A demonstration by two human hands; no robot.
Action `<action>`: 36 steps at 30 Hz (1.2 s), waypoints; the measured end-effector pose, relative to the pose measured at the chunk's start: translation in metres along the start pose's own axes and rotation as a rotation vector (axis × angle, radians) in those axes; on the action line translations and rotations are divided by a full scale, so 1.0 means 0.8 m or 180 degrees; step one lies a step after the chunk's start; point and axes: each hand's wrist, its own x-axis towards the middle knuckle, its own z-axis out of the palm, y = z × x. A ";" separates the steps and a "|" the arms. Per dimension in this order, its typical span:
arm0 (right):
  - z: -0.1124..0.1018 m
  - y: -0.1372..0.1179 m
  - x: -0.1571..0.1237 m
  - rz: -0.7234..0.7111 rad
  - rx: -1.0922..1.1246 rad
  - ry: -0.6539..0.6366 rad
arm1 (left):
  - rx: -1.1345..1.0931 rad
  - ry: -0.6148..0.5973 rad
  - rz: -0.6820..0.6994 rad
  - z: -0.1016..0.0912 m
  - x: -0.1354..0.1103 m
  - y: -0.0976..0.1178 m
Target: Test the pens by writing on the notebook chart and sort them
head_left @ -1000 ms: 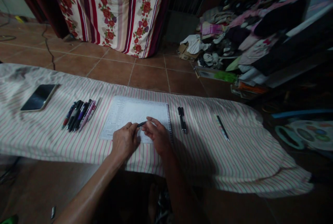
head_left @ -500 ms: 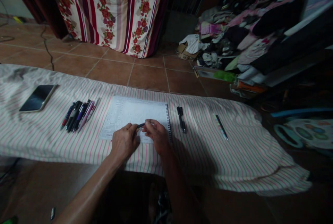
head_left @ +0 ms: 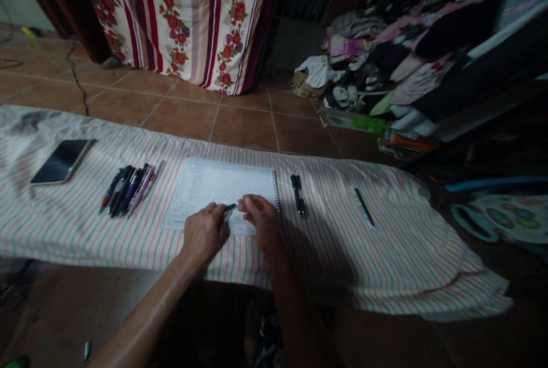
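Observation:
A spiral notebook (head_left: pixel 214 185) lies open on a striped cloth (head_left: pixel 385 254) covering a low table. Over its near edge, my left hand (head_left: pixel 204 232) is closed around a dark pen (head_left: pixel 230 207). My right hand (head_left: pixel 262 221) pinches the pen's other end with fingers pressed together. A row of several pens (head_left: pixel 126 188) lies left of the notebook. Two dark pens (head_left: pixel 298 195) lie just right of the spiral binding, and a single pen (head_left: pixel 363 209) lies further right.
A phone (head_left: pixel 61 160) lies face up at the cloth's far left. Beyond the table are brown floor tiles, a floral striped fabric (head_left: pixel 188 14) hanging at the back, and a heap of clothes (head_left: pixel 385 54) on the right. A round paint palette (head_left: pixel 505 217) sits at far right.
Both hands stay on the pen over the notebook. My right hand's fingers have shifted slightly closer to the left hand.

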 end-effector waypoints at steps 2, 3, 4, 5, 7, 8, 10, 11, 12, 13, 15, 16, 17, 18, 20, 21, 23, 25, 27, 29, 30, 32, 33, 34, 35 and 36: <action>-0.003 0.003 0.005 -0.0108 -0.0036 0.0092 | 0.0002 -0.0010 -0.0001 -0.001 0.000 0.000; -0.006 0.005 0.008 -0.0205 -0.0101 0.0145 | 0.0008 -0.0013 -0.0003 -0.001 0.000 0.000; -0.009 0.006 0.011 -0.0317 -0.0207 0.0191 | 0.0016 -0.0018 -0.0004 -0.001 0.000 0.000; -0.013 0.008 0.015 -0.0453 -0.0361 0.0218 | 0.0025 -0.0022 -0.0007 -0.002 0.000 0.000; -0.022 0.012 0.022 -0.0765 -0.0815 0.0200 | 0.0048 -0.0030 -0.0023 -0.002 0.000 0.000; -0.026 0.014 0.025 -0.0982 -0.1137 0.0182 | 0.0059 -0.0030 -0.0029 -0.002 0.000 0.000; -0.034 0.016 0.028 -0.1455 -0.1920 0.0216 | 0.0073 -0.0027 -0.0033 -0.002 0.000 0.000; -0.036 0.017 0.028 -0.1664 -0.2312 0.0263 | 0.0076 -0.0028 -0.0040 -0.002 0.001 0.000; -0.037 0.017 0.028 -0.1817 -0.2660 0.0313 | 0.0077 -0.0035 -0.0044 -0.002 0.001 0.000; -0.037 0.017 0.028 -0.1914 -0.2942 0.0358 | 0.0077 -0.0046 -0.0052 -0.002 0.001 0.000; -0.036 0.017 0.027 -0.2021 -0.3310 0.0399 | 0.0079 -0.0079 -0.0073 -0.002 0.002 0.000; -0.036 0.017 0.027 -0.2059 -0.3410 0.0404 | 0.0079 -0.0091 -0.0077 -0.002 0.002 0.000; -0.035 0.017 0.027 -0.2084 -0.3458 0.0397 | 0.0076 -0.0099 -0.0073 -0.002 0.002 0.000; -0.035 0.017 0.028 -0.2090 -0.3458 0.0391 | 0.0075 -0.0098 -0.0072 -0.002 0.002 0.000; -0.037 0.018 0.030 -0.2053 -0.3359 0.0338 | 0.0079 -0.0096 -0.0074 -0.001 0.001 0.000; -0.039 0.018 0.031 -0.2028 -0.3285 0.0311 | 0.0083 -0.0102 -0.0083 -0.001 0.001 0.000; -0.043 0.018 0.033 -0.2004 -0.3162 0.0258 | 0.0094 -0.0126 -0.0106 -0.001 0.001 0.000; -0.046 0.017 0.033 -0.2010 -0.3080 0.0208 | 0.0097 -0.0145 -0.0108 -0.001 0.001 0.000; -0.048 0.015 0.031 -0.1975 -0.3024 0.0159 | 0.0093 -0.0147 -0.0103 -0.002 0.001 0.001; -0.050 0.014 0.029 -0.1937 -0.2984 0.0088 | 0.0087 -0.0141 -0.0099 -0.002 0.001 0.001; -0.051 0.014 0.028 -0.1936 -0.2974 0.0054 | 0.0083 -0.0141 -0.0099 -0.002 0.001 0.001; -0.053 0.014 0.027 -0.1969 -0.2976 0.0005 | 0.0083 -0.0137 -0.0087 -0.001 0.001 0.000; -0.055 0.015 0.027 -0.1995 -0.2986 -0.0002 | 0.0088 -0.0133 -0.0084 -0.001 0.001 0.000; -0.056 0.015 0.027 -0.2018 -0.2997 -0.0005 | 0.0094 -0.0130 -0.0083 -0.002 0.001 0.000; -0.056 0.015 0.027 -0.2039 -0.2997 0.0000 | 0.0098 -0.0130 -0.0082 -0.002 0.001 0.000; -0.057 0.014 0.027 -0.2060 -0.2980 0.0012 | 0.0101 -0.0132 -0.0081 -0.002 0.001 0.001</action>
